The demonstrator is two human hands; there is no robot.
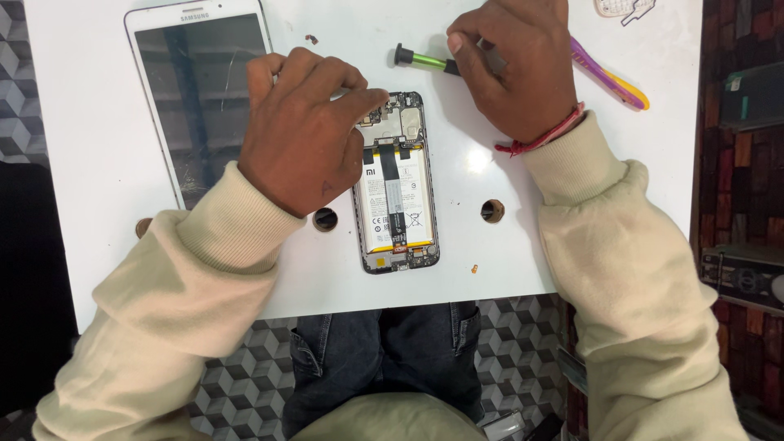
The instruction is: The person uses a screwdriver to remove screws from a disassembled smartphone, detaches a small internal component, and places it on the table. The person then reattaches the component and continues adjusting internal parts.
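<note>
At far left lies a white tablet (200, 98), screen up, on the white table (82, 163); it is not touched, but the left hand's knuckles partly cover its right edge.

The left hand (302, 131) rests palm down w/ fingers bent, and the fingertips (371, 98) press on the upper left corner of the opened phone (398, 184). It grasps nothing, it only pins the phone down. The phone lies flat in the table's middle, back cover off, battery and top board visible, between two round holes (325, 219) in the tabletop.

Right hand (510, 65) is just above the phone's top edge, fingers clenched around a green-and-black screwdriver (425, 60); the cap end sticks out to the left, the tip is hidden under the hand. Behind it lies a purple-yellow tool (608, 77), approx. touching the wrist area. A tiny screw-like bit (474, 268) lies right of the phone's bottom.

To do this well, I think: keep left fingertips firm on the frame, not on the battery or flex cable, so the phone does not rotate. Bring the driver upright onto the screw, light pressure, slow turn. Loose small parts should stay away from the holes and table edge, they can get lost easily.
</note>
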